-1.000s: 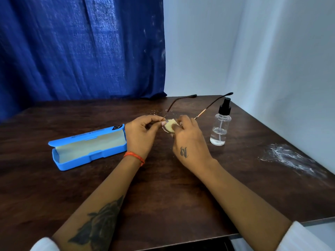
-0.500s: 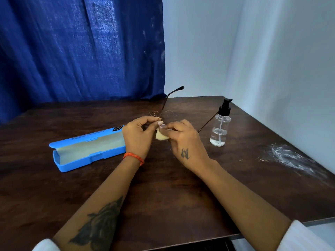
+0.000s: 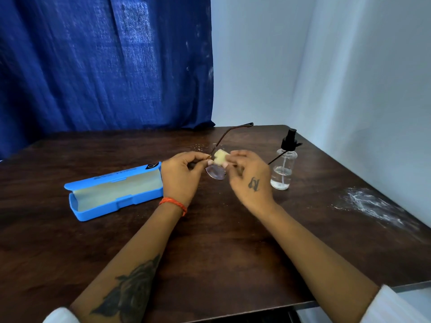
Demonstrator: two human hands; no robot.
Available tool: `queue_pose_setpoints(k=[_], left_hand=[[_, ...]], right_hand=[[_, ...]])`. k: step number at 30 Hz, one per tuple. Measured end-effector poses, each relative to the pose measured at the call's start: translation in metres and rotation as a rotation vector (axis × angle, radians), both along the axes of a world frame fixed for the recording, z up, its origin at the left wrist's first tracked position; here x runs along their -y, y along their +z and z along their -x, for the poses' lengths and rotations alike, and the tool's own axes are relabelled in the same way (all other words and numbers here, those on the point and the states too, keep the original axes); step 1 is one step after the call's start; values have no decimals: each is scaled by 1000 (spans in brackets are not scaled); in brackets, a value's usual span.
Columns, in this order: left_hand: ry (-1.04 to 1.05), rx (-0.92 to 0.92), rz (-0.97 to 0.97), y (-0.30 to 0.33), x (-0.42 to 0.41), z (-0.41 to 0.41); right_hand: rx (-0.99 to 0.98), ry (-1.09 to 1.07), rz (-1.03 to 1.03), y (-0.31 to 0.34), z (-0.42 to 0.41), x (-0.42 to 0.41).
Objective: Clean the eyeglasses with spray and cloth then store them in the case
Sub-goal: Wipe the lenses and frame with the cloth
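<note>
The eyeglasses (image 3: pixel 215 171) are held above the middle of the bench (image 3: pixel 210 241), between the two hands, with one lens hanging down in plain view and its thin frame catching a little light. One temple arm rises from the frame up and away toward the far edge of the bench; the other runs off to the right, passing in front of the spray bottle (image 3: pixel 282 169). The left hand (image 3: pixel 180 177) has its grip pinched on the frame at the hinge, thumb and forefinger closed on the metal. The right hand (image 3: pixel 250 178) has its grip closed on a small pale yellow cloth (image 3: pixel 221 157), folded into a pad and pressed against the top of the glasses just above the visible lens; whether the second lens lies under that cloth cannot be told, since the fingers cover it.

The spray bottle stands upright just right of the right hand, clear, with a black pump top and a little liquid at the bottom. To the left of the left hand, the blue case (image 3: pixel 112 194) lies open on the bench, its pale lining showing and its lid tipped back. A white powdery smear (image 3: pixel 370 203) marks the dark wood near the right edge. A blue curtain (image 3: pixel 105 66) hangs behind the bench, beside a white wall (image 3: pixel 326 66).
</note>
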State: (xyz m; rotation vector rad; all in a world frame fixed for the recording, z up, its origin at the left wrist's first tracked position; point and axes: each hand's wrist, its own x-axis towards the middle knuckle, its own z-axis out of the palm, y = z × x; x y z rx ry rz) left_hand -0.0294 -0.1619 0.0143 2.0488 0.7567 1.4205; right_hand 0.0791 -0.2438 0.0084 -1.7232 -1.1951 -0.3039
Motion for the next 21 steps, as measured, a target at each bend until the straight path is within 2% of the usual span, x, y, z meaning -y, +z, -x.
queue_pose_setpoints(k=[3,8,11,15,21], left_hand=[[-7,4,3,0,1,0],[-3,14,32,0,1,1],[-3,7,16,0,-1,2],[-17,-14,-28,-2,-2,1],[-19,-16,-77,-3,0,0]], right_hand=[[190,111,135,-7,9,-6],[208,207,61,-4,9,0],[228,162,117,-4,8,4],[361,18,219,-5,7,4],[327,85,149,-10,11,-3]])
